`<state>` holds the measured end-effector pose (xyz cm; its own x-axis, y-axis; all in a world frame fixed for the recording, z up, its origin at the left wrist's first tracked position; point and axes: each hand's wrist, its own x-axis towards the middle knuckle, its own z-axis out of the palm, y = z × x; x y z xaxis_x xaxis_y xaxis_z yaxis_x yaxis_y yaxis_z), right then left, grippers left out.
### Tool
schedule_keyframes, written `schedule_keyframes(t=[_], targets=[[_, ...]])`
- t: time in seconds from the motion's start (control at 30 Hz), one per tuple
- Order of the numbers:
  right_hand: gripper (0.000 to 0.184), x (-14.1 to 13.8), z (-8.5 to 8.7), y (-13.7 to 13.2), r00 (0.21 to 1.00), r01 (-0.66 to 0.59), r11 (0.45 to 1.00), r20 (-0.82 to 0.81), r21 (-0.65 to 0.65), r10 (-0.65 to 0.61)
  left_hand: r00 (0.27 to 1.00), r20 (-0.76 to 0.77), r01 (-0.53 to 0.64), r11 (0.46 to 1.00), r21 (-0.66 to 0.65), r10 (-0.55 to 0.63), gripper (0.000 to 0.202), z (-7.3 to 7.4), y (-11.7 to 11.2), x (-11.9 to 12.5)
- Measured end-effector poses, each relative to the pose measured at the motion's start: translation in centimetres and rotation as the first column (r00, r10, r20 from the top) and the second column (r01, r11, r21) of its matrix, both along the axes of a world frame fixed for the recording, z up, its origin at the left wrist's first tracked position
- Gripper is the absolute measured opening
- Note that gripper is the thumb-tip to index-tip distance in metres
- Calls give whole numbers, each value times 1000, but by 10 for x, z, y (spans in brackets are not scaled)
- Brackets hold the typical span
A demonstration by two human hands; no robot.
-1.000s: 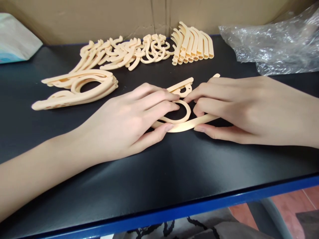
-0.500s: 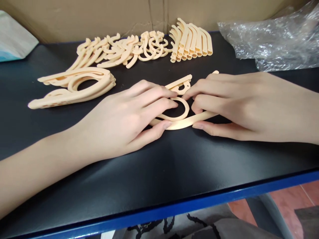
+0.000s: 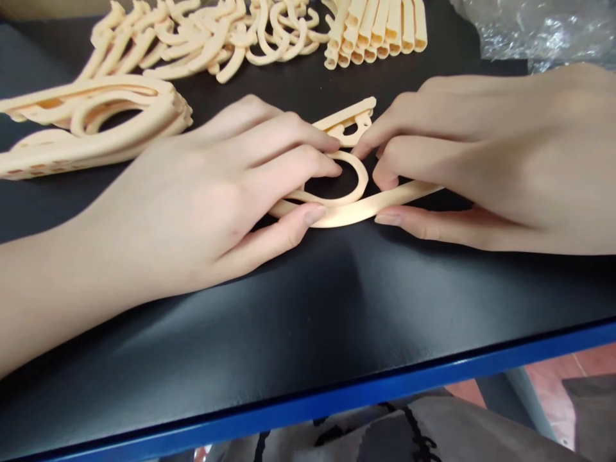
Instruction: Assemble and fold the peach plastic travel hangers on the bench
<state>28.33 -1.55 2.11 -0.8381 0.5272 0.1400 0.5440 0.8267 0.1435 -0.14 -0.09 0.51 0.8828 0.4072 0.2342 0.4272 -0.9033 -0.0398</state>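
Note:
A cream plastic folding clothes hanger (image 3: 344, 216) lies on the black table between my hands, with a round loop in its middle and a curved bar along the near side. My left hand (image 3: 206, 186) grips its left part, thumb against the near bar and fingers over the loop. On the other side, my right hand (image 3: 495, 154) pinches the right arm between thumb and bent fingers. Both hands cover the ends of the hanger. To the left, a stack of folded hangers (image 3: 158, 141) of the same colour rests beside my left wrist.
Loose cream hooks and curved pieces (image 3: 283, 38) lie in a pile at the back. Beside them sits a row of hollow hanger arms (image 3: 380, 32). Crumpled clear plastic wrap (image 3: 548, 32) is at the back right. A blue edge (image 3: 337, 410) borders the table's near side.
The view has tipped down and come closer, so the table's contents look larger and sit higher. Both hands keep nearly the same hold on the hanger.

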Motion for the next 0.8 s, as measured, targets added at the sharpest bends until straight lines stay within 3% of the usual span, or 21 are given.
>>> schedule_keyframes(t=[0.2, 0.4, 0.8], targets=[[32, 1, -2, 0, 997, -76, 995, 3, 63, 76, 999, -27, -36, 999, 14, 36, 43, 1, -2, 1], [35, -3, 0, -3, 999, -8, 999, 32, 34, 7, 1000, -10, -7, 1000, 26, 7, 43, 0, 0, -2], [30, 1, -1, 2, 998, -25, 999, 64, 35, 23, 996, -56, -67, 998, 18, 68, 44, 0, 0, -1]])
